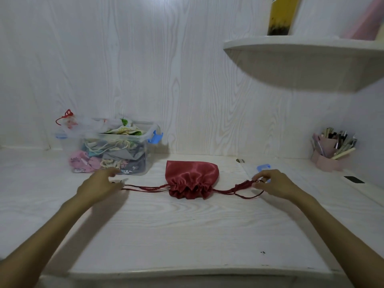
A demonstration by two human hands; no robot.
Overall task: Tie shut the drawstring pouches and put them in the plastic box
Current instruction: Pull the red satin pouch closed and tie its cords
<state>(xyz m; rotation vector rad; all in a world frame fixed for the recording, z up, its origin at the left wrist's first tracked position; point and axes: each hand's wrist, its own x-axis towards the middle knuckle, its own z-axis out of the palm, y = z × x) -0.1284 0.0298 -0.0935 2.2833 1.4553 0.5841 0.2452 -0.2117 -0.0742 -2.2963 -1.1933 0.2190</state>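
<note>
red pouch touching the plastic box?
Apart. The head view shows bare white table between the red pouch and the plastic box to its left.

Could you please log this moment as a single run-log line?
stage: cinching | red pouch: on desk, mouth gathered | left hand: pinches left cord | right hand: pinches right cord | plastic box: open, holds pouches

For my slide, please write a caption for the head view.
Both hands, left hand and right hand, pull the cords of a red pouch beside the plastic box.
</note>
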